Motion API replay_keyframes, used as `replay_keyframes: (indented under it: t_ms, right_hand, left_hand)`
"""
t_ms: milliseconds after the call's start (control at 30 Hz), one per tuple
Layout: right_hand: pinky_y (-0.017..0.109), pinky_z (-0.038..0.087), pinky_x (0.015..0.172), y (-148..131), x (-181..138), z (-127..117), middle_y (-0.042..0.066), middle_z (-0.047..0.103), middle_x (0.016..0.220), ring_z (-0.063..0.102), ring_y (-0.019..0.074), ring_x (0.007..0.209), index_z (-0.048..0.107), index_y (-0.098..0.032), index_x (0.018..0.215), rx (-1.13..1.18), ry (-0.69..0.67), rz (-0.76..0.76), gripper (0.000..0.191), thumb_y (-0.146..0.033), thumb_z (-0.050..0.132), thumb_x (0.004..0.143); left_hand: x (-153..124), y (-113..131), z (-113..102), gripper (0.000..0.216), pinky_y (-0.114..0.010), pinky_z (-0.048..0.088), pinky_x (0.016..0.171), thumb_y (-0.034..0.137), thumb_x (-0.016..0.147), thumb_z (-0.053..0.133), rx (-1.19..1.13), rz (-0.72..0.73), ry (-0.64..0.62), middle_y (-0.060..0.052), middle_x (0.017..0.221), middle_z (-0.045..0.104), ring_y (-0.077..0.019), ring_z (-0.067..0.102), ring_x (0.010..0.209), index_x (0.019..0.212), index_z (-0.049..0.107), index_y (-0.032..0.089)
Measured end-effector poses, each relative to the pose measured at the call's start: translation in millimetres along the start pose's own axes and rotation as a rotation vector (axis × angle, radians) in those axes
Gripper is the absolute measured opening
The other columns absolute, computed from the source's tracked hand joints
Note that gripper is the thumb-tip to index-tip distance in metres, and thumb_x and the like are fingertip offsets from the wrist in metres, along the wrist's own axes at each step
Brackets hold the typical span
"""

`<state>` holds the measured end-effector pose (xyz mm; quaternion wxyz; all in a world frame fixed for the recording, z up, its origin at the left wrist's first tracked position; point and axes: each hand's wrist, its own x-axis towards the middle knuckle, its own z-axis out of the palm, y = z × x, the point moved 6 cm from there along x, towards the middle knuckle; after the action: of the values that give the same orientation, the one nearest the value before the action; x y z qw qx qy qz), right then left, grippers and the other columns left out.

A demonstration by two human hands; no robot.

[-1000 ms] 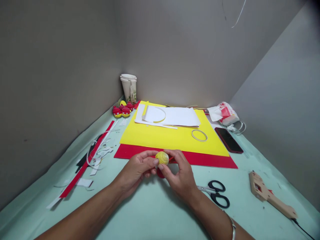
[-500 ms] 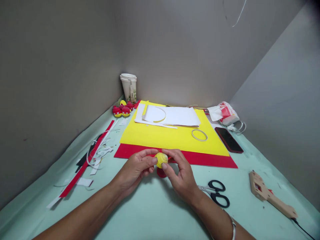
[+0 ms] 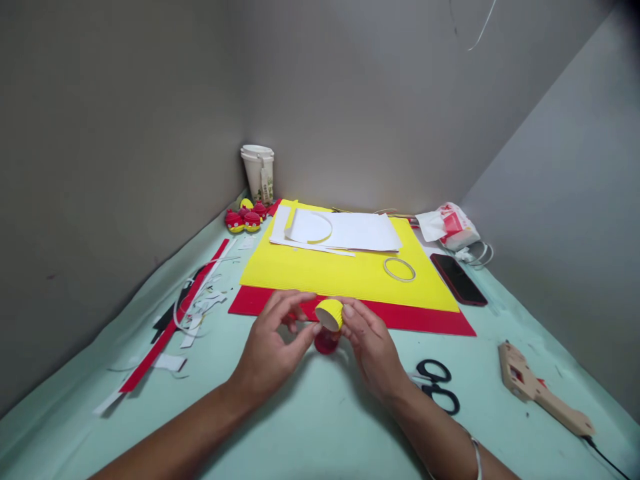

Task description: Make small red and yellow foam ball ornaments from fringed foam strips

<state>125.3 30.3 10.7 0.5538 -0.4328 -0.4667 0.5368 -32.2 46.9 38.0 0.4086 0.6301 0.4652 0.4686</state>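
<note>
A small yellow ribbed paper cap [image 3: 330, 313] is held just above the table, its hollow side turned towards me. My right hand [image 3: 374, 348] grips it from the right with fingers and thumb. My left hand [image 3: 273, 341] curves in a C, its index fingertip and thumb tip reaching the cap's left edge. A small red round piece [image 3: 326, 342] lies on the table right under the cap, between both hands. Just beyond the hands is the front edge of a red sheet [image 3: 425, 320], with a yellow sheet [image 3: 320, 273] lying on it.
Black-handled scissors [image 3: 439, 387] and a wooden glue gun [image 3: 535, 390] lie to the right. A phone [image 3: 458, 279] and a tissue pack [image 3: 450, 227] are at the far right. White paper [image 3: 350, 233], a tape ring [image 3: 399, 269], red toys [image 3: 245, 219], a cup [image 3: 259, 172] and paper scraps [image 3: 190, 313] are also there.
The yellow cap has been turned so its hollow side faces me and moved slightly right. My left fingers have spread wider, and the red piece underneath shows more.
</note>
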Motion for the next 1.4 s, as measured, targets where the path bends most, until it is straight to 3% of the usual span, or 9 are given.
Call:
replay_keyframes:
  t_ms: [100, 233, 333, 433, 533, 633, 900, 1100, 1400]
  right_hand:
    - [0.029, 0.048, 0.066, -2.0, -2.0, 9.8, 0.001, 0.060, 0.071, 0.057, 0.0165, 0.068, 0.064, -0.018, 0.093, -0.003, -0.089, 0.055, 0.036, -0.052, 0.053, 0.091]
    - [0.027, 0.048, 0.062, -3.3, -5.1, 19.0, 0.003, 0.061, 0.075, 0.056, 0.0156, 0.067, 0.064, -0.017, 0.087, -0.066, -0.170, 0.088, 0.040, -0.053, 0.048, 0.093]
    - [0.027, 0.051, 0.060, -3.9, -6.8, 14.8, 0.004, 0.064, 0.081, 0.060, 0.0159, 0.067, 0.063, -0.018, 0.105, -0.154, -0.077, 0.065, 0.039, -0.052, 0.050, 0.093]
    - [0.028, 0.054, 0.061, -12.1, -9.7, 11.3, 0.007, 0.064, 0.096, 0.063, 0.0163, 0.071, 0.060, -0.020, 0.113, -0.325, 0.042, -0.079, 0.035, -0.044, 0.061, 0.087]
    - [0.028, 0.054, 0.059, -16.6, -11.6, 15.1, 0.007, 0.062, 0.098, 0.063, 0.0159, 0.070, 0.061, -0.019, 0.109, -0.492, 0.075, -0.174, 0.028, -0.033, 0.062, 0.085]
    - [0.028, 0.054, 0.058, -12.3, -9.4, 16.5, 0.007, 0.062, 0.092, 0.062, 0.0161, 0.069, 0.063, -0.018, 0.102, -0.539, 0.075, -0.158, 0.022, -0.029, 0.059, 0.084]
    - [0.029, 0.053, 0.060, -3.5, -2.9, 5.6, 0.004, 0.067, 0.082, 0.062, 0.0174, 0.069, 0.064, -0.018, 0.091, -0.376, 0.112, -0.028, 0.015, -0.028, 0.060, 0.080]
    - [0.028, 0.052, 0.058, -3.9, -1.1, 3.5, 0.002, 0.067, 0.076, 0.061, 0.0165, 0.064, 0.064, -0.018, 0.092, -0.337, 0.122, 0.019, 0.016, -0.029, 0.060, 0.081]
    - [0.025, 0.050, 0.063, -24.5, -1.9, 3.9, 0.006, 0.069, 0.091, 0.064, 0.0164, 0.075, 0.066, -0.018, 0.099, -0.900, 0.043, -0.411, 0.016, -0.018, 0.058, 0.086]
  left_hand:
    - [-7.6, 14.5, -2.1, 0.029, -0.028, 0.048, 0.073, 0.022, 0.076, 0.072, 0.095, 0.192, 0.044, -0.006, 0.104, 0.062, -0.0171, 0.059, 0.078, 0.105, 0.071, 0.025]
    - [-10.1, 17.0, -3.9, 0.018, -0.028, 0.048, 0.071, 0.021, 0.078, 0.069, 0.082, 0.197, 0.086, -0.006, 0.092, 0.065, -0.0185, 0.060, 0.076, 0.095, 0.075, 0.025]
    - [-6.5, 11.3, -5.7, 0.014, -0.028, 0.047, 0.070, 0.023, 0.076, 0.072, 0.038, 0.110, 0.128, -0.005, 0.087, 0.067, -0.0201, 0.060, 0.076, 0.088, 0.077, 0.026]
    - [-2.7, 5.1, -5.7, 0.013, -0.028, 0.047, 0.069, 0.025, 0.075, 0.073, 0.031, 0.052, 0.140, -0.005, 0.087, 0.067, -0.0204, 0.059, 0.076, 0.087, 0.077, 0.026]
    - [-1.0, 1.4, -2.3, 0.012, -0.029, 0.046, 0.070, 0.024, 0.077, 0.070, 0.063, 0.041, 0.099, -0.005, 0.088, 0.067, -0.0207, 0.060, 0.078, 0.088, 0.076, 0.025]
    - [-1.9, 1.2, 2.6, 0.012, -0.029, 0.045, 0.069, 0.023, 0.078, 0.068, 0.109, 0.062, 0.038, -0.005, 0.087, 0.067, -0.0201, 0.060, 0.076, 0.088, 0.075, 0.025]
    - [-5.8, 8.3, 9.7, 0.017, -0.028, 0.045, 0.067, 0.029, 0.084, 0.064, 0.200, 0.115, -0.102, -0.005, 0.091, 0.066, -0.0182, 0.060, 0.074, 0.099, 0.069, 0.022]
    - [-5.1, -2.3, 17.5, 0.029, -0.030, 0.048, 0.078, 0.036, 0.089, 0.059, 0.080, -0.023, -0.239, -0.008, 0.103, 0.067, -0.0211, 0.063, 0.089, 0.112, 0.064, 0.020]
    - [-3.6, -10.6, 18.3, 0.030, -0.032, 0.050, 0.074, 0.042, 0.090, 0.056, 0.119, -0.018, -0.263, -0.005, 0.096, 0.067, -0.0203, 0.062, 0.082, 0.110, 0.063, 0.021]
